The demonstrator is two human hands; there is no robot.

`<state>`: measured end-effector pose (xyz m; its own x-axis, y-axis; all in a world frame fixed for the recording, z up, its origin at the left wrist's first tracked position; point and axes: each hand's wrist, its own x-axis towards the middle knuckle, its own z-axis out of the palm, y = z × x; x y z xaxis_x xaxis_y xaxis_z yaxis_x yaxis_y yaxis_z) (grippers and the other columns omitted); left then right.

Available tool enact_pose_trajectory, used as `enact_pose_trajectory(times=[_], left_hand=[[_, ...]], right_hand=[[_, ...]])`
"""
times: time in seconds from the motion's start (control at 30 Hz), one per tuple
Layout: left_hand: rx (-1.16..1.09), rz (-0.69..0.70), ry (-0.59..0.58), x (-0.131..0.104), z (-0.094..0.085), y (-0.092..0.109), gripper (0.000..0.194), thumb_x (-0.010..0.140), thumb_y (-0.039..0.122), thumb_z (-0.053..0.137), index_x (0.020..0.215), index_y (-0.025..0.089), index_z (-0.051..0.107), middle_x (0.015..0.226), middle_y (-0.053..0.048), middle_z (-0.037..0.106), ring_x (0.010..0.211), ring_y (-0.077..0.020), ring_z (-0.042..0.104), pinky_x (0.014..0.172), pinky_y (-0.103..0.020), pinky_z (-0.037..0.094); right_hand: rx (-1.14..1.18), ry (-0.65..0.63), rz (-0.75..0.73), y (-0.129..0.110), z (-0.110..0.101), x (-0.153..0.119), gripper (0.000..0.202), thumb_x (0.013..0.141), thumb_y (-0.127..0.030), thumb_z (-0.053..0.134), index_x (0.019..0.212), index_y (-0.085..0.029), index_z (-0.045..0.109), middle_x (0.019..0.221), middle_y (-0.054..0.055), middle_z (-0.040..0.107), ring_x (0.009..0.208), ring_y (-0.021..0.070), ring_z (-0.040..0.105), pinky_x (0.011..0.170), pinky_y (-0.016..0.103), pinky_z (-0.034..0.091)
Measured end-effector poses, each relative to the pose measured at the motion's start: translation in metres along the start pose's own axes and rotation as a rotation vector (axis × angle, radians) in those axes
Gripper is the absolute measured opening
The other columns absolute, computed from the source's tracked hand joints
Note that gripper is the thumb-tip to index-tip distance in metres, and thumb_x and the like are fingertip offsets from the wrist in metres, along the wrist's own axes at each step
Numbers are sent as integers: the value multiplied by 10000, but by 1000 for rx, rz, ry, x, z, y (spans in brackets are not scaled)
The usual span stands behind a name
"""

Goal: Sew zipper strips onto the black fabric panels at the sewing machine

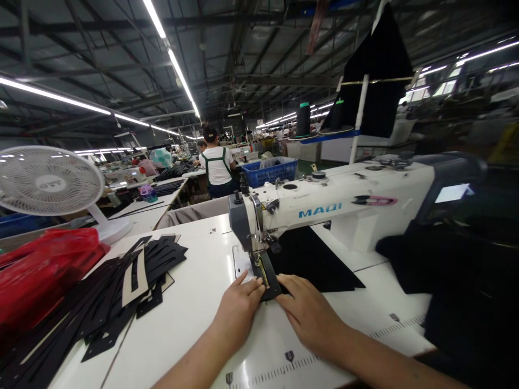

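A black strip [272,290] with a long slot lies under the needle area of a white sewing machine [284,208]. In the slot shows a gold-coloured zipper [263,270]. My left hand [238,310] rests at the strip's left side near the front end, fingertips touching it, one finger stretched forward. Along the right edge lies my right hand [310,310], its fingers extended and the thumb apart, touching the strip. Both hands lie palm down, not wrapped round anything. Behind the right hand, a large black fabric panel [320,262] lies flat beneath the machine arm.
Left on the table [203,259] are several black slotted strips [107,292], a beige slotted piece [135,278] and a red plastic bag [44,275]. A white fan [51,181] stands behind them. Further off are a blue basket [270,172] and a person [217,162]. Dark fabric hangs at right.
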<state>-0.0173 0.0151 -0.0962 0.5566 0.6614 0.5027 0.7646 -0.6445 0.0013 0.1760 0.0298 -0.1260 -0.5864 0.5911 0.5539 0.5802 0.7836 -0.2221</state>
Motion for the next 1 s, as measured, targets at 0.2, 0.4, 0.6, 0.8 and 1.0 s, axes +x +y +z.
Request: enact_pose_trajectory(times=[0.2, 0.4, 0.6, 0.8, 1.0], left_hand=[[-11, 79, -41, 10, -2, -12, 300, 848, 69, 376, 1012, 140, 617, 986, -88, 682, 907, -190, 652, 1010, -478, 395], [-10, 72, -39, 21, 3, -26, 324, 852, 77, 370, 1040, 174, 616, 963, -74, 678, 896, -191, 644, 947, -431, 469], [53, -39, 45, 16, 4, -21, 246, 885, 134, 408, 956, 157, 642, 962, -96, 672, 904, -209, 637, 815, -372, 549], [96, 57, 48, 6, 7, -17, 287, 923, 123, 353, 973, 125, 636, 952, -100, 694, 907, -193, 656, 961, -453, 453], [110, 118, 35, 10, 6, -20, 300, 933, 114, 334, 961, 121, 633, 919, -84, 700, 903, -182, 657, 1016, -467, 390]], right_hand=[[-5, -51, 34, 4, -7, 13, 312, 806, -109, 500, 1078, -200, 623, 1195, 102, 544, 1131, 228, 455, 995, 400, 340], [18, -90, 28, 16, -4, 28, 363, 793, -85, 482, 1108, -218, 604, 1215, 89, 528, 1149, 215, 438, 995, 396, 336], [59, 48, -18, 17, -8, 26, 179, 850, -153, 467, 875, -170, 643, 1044, 102, 596, 995, 223, 526, 881, 426, 430], [-18, 197, -171, 19, -3, 28, 285, 901, -110, 360, 990, -84, 630, 1004, 129, 647, 961, 208, 589, 831, 352, 514], [-112, 16, -204, 27, 15, 31, 316, 843, -13, 390, 1057, -45, 619, 1132, 142, 618, 1065, 229, 571, 916, 345, 488]])
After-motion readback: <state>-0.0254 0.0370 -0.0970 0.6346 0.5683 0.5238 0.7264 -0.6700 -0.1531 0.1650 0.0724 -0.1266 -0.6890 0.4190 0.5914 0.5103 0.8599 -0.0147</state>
